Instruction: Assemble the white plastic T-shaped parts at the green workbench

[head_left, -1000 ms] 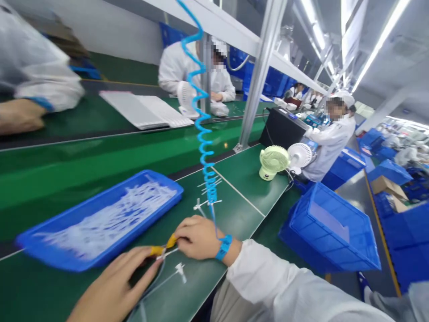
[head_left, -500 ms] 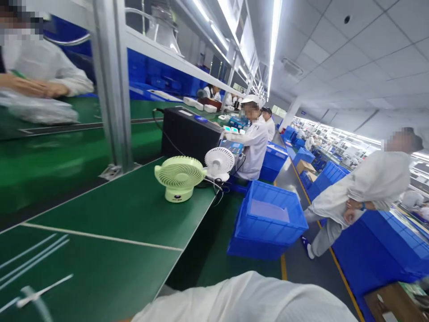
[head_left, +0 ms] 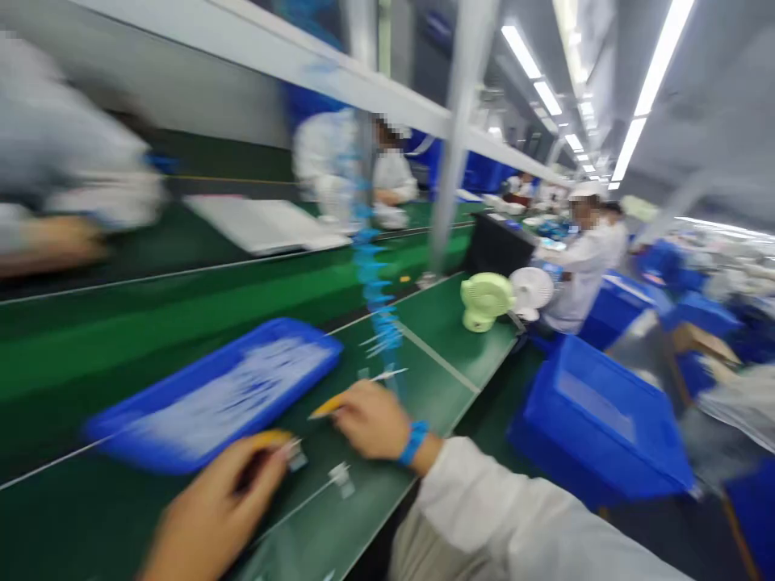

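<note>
My left hand (head_left: 218, 504) is closed in a pinch, a yellow cover on one fingertip. A small pale piece (head_left: 296, 456) with a clear tab sticks out of its fingers, too blurred to name. To the right, my right hand (head_left: 372, 420) wears a blue wristband (head_left: 414, 442) and has a yellow-covered fingertip pointing left. Its fingers are drawn together; what they hold, if anything, is hidden. Between the hands and the bench edge lies a thin white stick-like part (head_left: 339, 478) with a clear tab. Several similar white strips (head_left: 381, 345) lie beyond my right hand.
A blue tray (head_left: 175, 460) of thin white pieces stands beyond my left hand. A coiled blue hose (head_left: 370, 258) hangs over the green bench (head_left: 424, 403). A green fan (head_left: 484, 298) and white fan (head_left: 531, 292) are farther along. Blue crates (head_left: 599, 428) stand right; co-workers sit opposite.
The view has swung left and down, so the fans now appear farther away to the right. Both my hands and the blue tray have come into view.
</note>
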### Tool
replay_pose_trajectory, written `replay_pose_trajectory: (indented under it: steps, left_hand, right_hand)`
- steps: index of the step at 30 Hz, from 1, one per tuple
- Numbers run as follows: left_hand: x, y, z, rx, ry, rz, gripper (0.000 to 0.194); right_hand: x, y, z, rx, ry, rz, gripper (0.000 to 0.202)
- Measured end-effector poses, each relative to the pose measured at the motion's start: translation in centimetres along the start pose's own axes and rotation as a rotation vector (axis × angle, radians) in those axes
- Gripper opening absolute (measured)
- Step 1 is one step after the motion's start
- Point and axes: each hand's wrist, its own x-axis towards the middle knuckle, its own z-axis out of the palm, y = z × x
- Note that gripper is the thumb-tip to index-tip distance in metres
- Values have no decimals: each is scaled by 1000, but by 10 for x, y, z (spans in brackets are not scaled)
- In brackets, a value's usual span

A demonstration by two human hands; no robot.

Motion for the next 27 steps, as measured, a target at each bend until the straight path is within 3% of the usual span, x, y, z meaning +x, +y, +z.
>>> replay_pose_trajectory:
  steps: [1,3,7,14,27]
  left_hand:
    - [-14,-3,-17,-64,47,-77,34]
    - [-28,-2,-33,-164,44,-159,33]
    - [-24,-3,-27,-262,88,-223,25]
    - [-32,0,-26,-403,81,-178,13]
    - [-30,1,-27,-316,75,-40,7]
  right_hand:
    - [0,3,14,125,22,21,17]
    - [0,12,38,504,83,151,9]
    - [-3,27,61,734,-4,158,19]
    - [-13,13,71,1016,-60,268,38]
    - [-16,10,67,1110,60,362,36]
